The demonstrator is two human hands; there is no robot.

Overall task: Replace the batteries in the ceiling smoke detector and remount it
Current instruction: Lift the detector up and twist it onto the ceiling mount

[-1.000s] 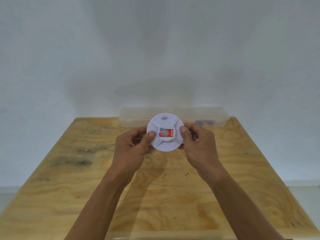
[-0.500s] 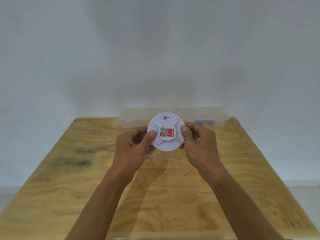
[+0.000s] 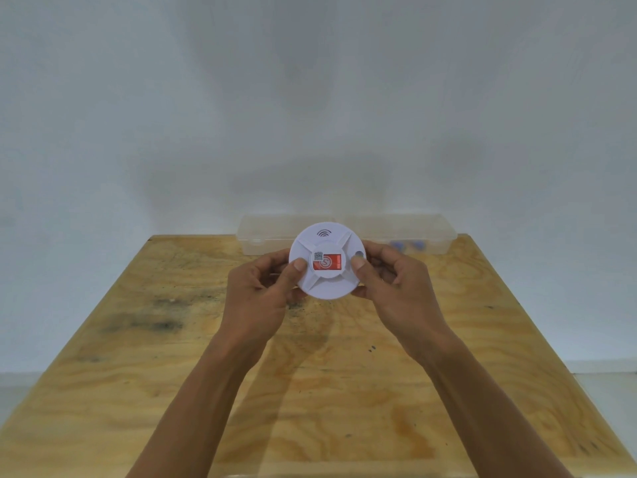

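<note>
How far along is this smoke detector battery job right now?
Done: the round white smoke detector is down from the ceiling. In hand: the left hand and right hand hold it by its rim above the plywood table, closed, red label facing up. Left: opening it, swapping batteries, remounting. The clear plastic box behind holds small blue items, too blurred to identify.

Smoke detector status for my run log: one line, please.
smoke detector: closed, face toward camera | left hand, right hand: gripping rim | above plywood table
</note>
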